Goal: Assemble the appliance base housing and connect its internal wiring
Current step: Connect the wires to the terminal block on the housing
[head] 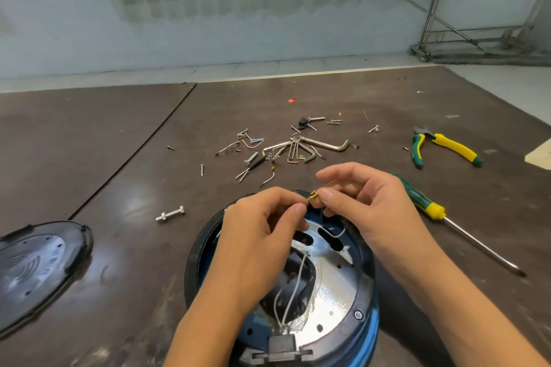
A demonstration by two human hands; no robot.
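The round blue and black appliance base housing [351, 301] lies open side up on the table in front of me, its shiny metal plate showing. White wires [293, 286] run up from inside it. My left hand [262, 235] pinches a wire end above the housing. My right hand [369, 205] pinches a small brass terminal connector [313, 196] between thumb and forefinger, right against my left fingertips. Where the wire meets the connector is hidden by my fingers.
A black bottom cover [35, 265] lies at the left. Loose screws, bolts and hex keys [295, 147] are scattered beyond the housing, one bolt [170, 213] nearer left. A green-yellow screwdriver [447, 217] lies right of my hand, pliers [441, 147] farther right.
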